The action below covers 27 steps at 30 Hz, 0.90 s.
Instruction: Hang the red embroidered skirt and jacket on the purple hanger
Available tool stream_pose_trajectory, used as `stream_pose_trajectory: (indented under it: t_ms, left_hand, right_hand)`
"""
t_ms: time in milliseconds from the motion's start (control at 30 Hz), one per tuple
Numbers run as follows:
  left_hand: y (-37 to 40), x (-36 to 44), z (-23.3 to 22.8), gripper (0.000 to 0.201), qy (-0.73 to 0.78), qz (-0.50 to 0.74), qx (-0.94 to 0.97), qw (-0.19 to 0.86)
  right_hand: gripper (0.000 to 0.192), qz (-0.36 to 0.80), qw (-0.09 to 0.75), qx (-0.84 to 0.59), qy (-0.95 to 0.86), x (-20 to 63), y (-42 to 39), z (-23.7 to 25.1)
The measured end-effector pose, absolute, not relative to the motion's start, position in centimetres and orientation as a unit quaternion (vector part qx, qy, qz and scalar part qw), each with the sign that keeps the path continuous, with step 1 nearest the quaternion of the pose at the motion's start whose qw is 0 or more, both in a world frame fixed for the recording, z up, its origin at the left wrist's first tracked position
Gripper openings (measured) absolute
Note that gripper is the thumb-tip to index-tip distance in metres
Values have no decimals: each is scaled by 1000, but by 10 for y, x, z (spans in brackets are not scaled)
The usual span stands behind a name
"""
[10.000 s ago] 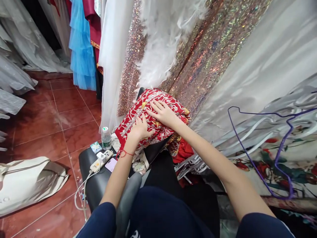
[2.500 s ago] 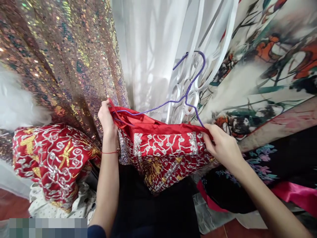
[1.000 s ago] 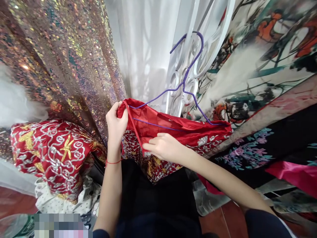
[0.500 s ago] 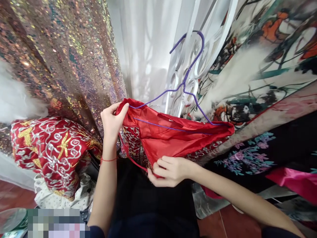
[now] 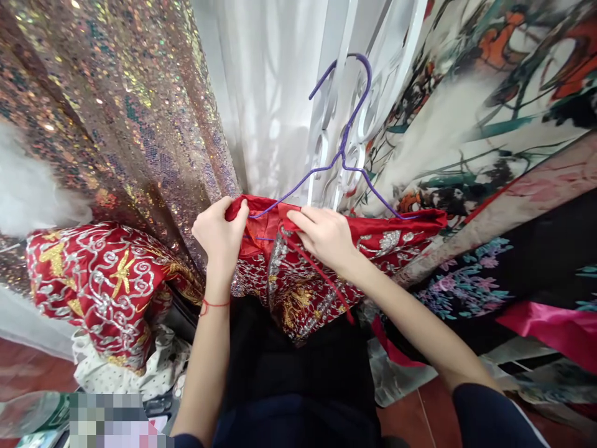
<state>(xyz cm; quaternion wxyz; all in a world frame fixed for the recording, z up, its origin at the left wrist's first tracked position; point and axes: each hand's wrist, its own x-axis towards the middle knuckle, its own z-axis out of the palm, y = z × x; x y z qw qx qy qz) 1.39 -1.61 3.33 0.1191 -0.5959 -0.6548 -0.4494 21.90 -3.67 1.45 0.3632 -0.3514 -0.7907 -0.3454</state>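
A red embroidered skirt point(image 5: 303, 292) with silver and gold patterns hangs in front of me, its waistband spread on a purple wire hanger point(image 5: 345, 140). My left hand point(image 5: 219, 233) pinches the waistband's left end near the hanger's corner. Higher than before, my right hand point(image 5: 326, 239) grips the front flap's top edge, close to the middle of the waistband. A thin red tie point(image 5: 321, 274) dangles from beneath the right fingers across the embroidery. Some red lining shows between my two hands. The hanger's hook overlaps a white scrollwork frame point(image 5: 340, 81); whether it hangs there I cannot tell.
Sequined fabric point(image 5: 149, 124) drapes at the left. Below it, another red embroidered garment point(image 5: 107, 280) lies over white dotted cloth point(image 5: 93, 361). Printed fabric point(image 5: 466, 112) and a black floral garment point(image 5: 466, 280) hang at the right. A plastic bottle point(image 5: 32, 414) stands lower left.
My right hand has risen with the front edge of the skirt to the waistband, so the embroidered outside now covers most of the lining. My left hand keeps its hold at the left end.
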Motion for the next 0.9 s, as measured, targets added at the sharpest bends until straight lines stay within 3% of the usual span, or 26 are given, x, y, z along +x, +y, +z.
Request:
stream_pose_trajectory:
  t_ms: [267, 433, 667, 800, 900]
  left_hand:
    - [-13, 61, 9, 29, -551, -565, -615, 7]
    - [-11, 48, 36, 24, -483, -589, -646, -41]
    - [-20, 10, 56, 23, -560, -492, -661, 83]
    - [-37, -2, 49, 39, -697, -342, -629, 48]
    - [-43, -5, 47, 41, -719, -335, -606, 63]
  right_hand:
    - [33, -360, 417, -400, -733, 232, -22, 73]
    - [27, -376, 318, -327, -806, 232, -6, 65]
    - [24, -433, 277, -323, -794, 222, 7, 43]
    - [24, -445, 275, -309, -794, 225, 9, 42]
    - [26, -445, 274, -309, -795, 225, 9, 42]
